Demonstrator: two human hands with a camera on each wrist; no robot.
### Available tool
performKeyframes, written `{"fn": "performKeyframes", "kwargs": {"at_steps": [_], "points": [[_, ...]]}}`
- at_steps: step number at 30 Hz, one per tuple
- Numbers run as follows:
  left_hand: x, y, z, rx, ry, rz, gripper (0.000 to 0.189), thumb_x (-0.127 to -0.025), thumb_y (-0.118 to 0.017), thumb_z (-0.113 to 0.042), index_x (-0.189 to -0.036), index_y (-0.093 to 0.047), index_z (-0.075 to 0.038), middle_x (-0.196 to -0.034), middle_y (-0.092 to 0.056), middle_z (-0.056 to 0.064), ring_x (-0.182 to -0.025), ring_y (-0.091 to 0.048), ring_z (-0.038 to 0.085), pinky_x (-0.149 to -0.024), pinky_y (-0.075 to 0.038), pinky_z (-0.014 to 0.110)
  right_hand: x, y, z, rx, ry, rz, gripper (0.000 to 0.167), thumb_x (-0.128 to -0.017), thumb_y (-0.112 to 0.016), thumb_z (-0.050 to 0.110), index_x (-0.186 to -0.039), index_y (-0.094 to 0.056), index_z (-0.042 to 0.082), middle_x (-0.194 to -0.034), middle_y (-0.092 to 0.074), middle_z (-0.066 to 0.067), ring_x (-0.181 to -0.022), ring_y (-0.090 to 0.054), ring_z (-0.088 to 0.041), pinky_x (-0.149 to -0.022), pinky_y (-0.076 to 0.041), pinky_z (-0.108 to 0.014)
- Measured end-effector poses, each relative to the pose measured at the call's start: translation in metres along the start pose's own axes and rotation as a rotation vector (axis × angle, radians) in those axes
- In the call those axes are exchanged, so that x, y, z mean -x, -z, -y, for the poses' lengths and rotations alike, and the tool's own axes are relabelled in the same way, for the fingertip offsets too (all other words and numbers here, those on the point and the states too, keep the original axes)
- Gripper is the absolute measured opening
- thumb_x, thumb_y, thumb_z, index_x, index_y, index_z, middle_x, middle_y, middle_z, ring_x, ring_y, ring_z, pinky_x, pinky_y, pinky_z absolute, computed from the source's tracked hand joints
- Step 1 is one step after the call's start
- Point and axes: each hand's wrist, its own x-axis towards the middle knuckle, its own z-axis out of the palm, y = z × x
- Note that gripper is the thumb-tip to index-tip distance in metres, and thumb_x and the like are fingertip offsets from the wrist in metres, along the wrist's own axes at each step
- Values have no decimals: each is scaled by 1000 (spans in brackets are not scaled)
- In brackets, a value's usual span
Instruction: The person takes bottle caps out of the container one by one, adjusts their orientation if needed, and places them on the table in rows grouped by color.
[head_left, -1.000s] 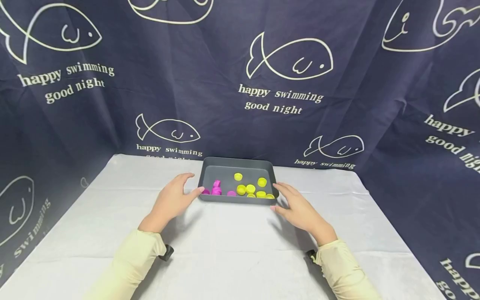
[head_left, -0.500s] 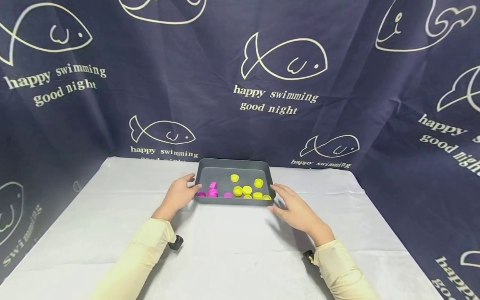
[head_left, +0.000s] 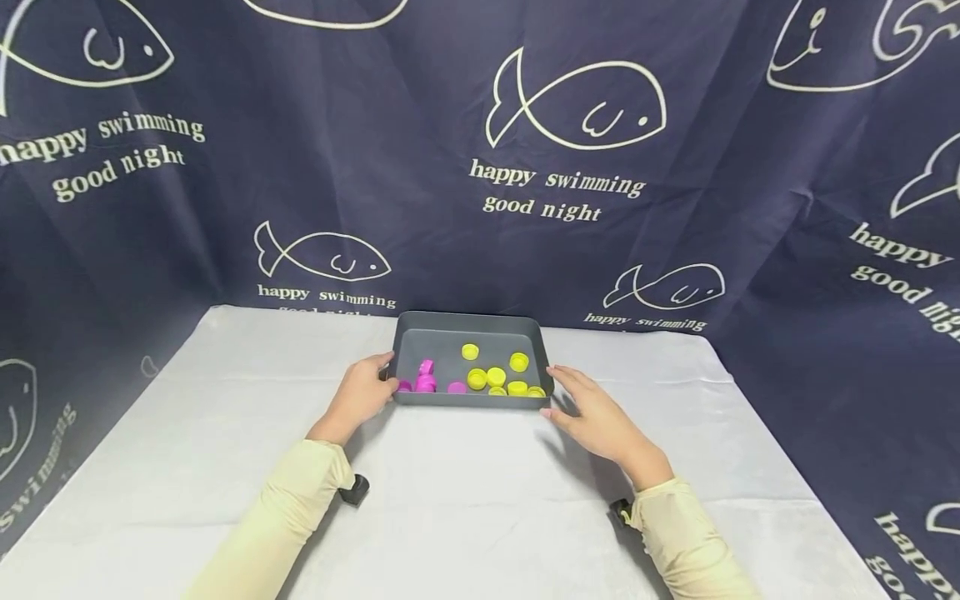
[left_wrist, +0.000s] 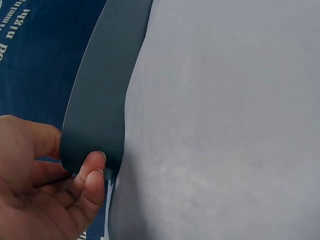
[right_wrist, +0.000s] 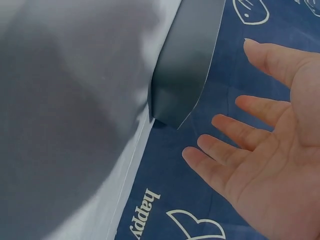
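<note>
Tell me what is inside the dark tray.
Inside the tray are yellow caps and, on the left, magenta pieces. Its near wall partly covers the nearest ones; anything fully behind it cannot be seen.

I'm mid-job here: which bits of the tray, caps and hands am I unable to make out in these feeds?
Head: lower parts of the nearest yellow caps, hidden by the near wall of the gray tray.
Head: any markings on the magenta caps, too small.
Left wrist: some fingertips of the left hand, behind the tray.
Right wrist: part of the right hand, cut off by the right edge.
</note>
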Motion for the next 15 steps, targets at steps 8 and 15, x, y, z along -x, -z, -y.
{"fn": "performKeyframes", "kwargs": {"at_steps": [8, 15], "points": [[6, 4, -3, 12, 25, 18, 55, -91, -59, -4, -143, -46, 7, -131, -60, 27, -62, -66, 12, -51, -51, 27, -3, 4, 1, -27, -30, 11, 63, -95, -68, 28, -146, -45, 1, -149, -46, -20, -138, -41, -39, -113, -32, -56], [7, 3, -3, -6, 7, 20, 54, -91, -59, -5, -142, -47, 8, -139, -53, 27, -63, -66, 10, -60, -53, 29, -3, 4, -3, -32, -48, -28, 57, -92, -71, 23, -142, -52, 1, -143, -53, -18, -134, -47, -38, -111, -36, -55]]}}
